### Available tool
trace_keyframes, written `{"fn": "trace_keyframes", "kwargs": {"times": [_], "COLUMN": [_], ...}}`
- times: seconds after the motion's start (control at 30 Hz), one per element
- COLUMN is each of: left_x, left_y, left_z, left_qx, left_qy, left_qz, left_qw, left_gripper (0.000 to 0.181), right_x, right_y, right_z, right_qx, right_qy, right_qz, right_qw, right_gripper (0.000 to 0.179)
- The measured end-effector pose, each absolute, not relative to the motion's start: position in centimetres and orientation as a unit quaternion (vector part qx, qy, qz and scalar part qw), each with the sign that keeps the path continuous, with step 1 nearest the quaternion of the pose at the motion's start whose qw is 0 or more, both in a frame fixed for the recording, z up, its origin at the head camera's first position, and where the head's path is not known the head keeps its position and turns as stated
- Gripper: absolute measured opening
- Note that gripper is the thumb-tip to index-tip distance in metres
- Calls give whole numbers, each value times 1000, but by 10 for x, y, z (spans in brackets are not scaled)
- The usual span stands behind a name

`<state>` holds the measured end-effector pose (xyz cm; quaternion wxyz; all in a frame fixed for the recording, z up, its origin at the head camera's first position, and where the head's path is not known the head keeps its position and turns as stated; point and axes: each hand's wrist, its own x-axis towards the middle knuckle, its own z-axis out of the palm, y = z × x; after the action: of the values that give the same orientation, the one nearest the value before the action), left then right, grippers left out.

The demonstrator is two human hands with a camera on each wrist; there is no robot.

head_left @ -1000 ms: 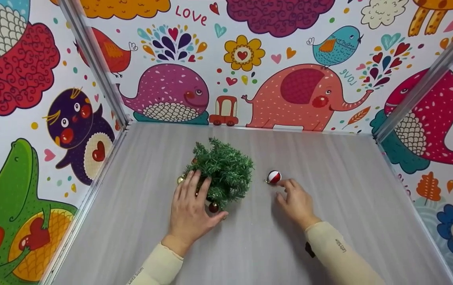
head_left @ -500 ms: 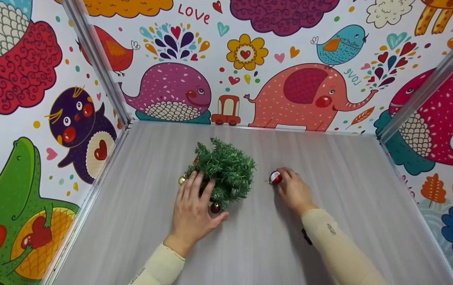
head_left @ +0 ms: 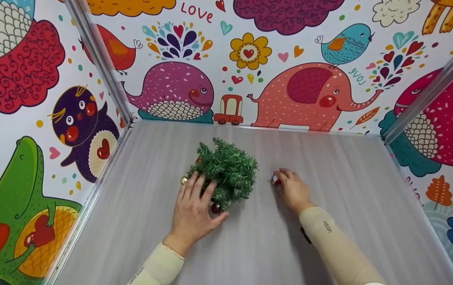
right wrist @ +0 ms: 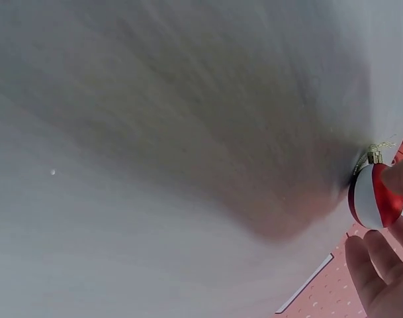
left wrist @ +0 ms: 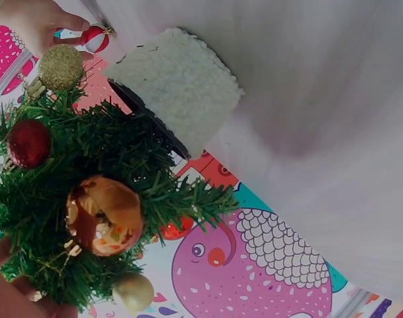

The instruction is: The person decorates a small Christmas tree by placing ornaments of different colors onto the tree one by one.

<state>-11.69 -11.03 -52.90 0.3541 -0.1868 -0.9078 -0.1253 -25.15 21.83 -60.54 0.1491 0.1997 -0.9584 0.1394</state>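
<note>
A small artificial Christmas tree [head_left: 230, 166] stands on the table, left of the middle. My left hand [head_left: 192, 211] touches its near left side, fingers spread over the branches and thumb pointing right. In the left wrist view the tree's white, rough-textured base [left wrist: 175, 86] shows, with a large copper bauble [left wrist: 105, 215], a dark red one [left wrist: 29, 144] and a gold glittery one [left wrist: 61, 67] on the branches. Right of the tree, my right hand [head_left: 293, 190] pinches a red and white bauble [right wrist: 378, 197] between thumb and fingers; it has a gold cap and string.
The grey wood-grain table [head_left: 246, 253] is enclosed by printed walls [head_left: 246, 91] at the back and sides. A metal corner post [head_left: 99, 59] rises at the back left, and another post [head_left: 420, 83] at the back right.
My right hand has gone from touching the red and white bauble to pinching it, and its fingers now cover most of it. The left hand stays at the tree. The head view has shifted slightly.
</note>
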Motion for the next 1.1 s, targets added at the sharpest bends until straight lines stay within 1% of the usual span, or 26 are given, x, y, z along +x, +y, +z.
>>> {"fn": "trace_keyframes", "kwargs": {"times": [0.23, 0.57, 0.77, 0.9, 1.1], "left_x": [-117, -119, -122, -125, -127], "left_y": [-113, -120, -128, -134, -143], "left_z": [-527, -528, -527, -526, -523], "left_qx": [-194, -211, -224, -235, -242], "left_qy": [-905, -903, -902, -903, -907], "left_qz": [-130, -130, -130, -127, -130], "left_qw": [355, 350, 345, 336, 318], "left_gripper": [86, 88, 89, 90, 85], "right_x": [-253, -255, -255, -255, -254], "right_y": [219, 218, 219, 219, 220], "right_z": [-607, -608, -608, -608, -608], "right_qx": [210, 198, 192, 189, 195], "right_qy": [-951, -953, -954, -956, -955], "right_qz": [138, 138, 141, 138, 134], "right_qw": [181, 184, 183, 179, 177], "right_gripper": [43, 39, 40, 38, 38]}}
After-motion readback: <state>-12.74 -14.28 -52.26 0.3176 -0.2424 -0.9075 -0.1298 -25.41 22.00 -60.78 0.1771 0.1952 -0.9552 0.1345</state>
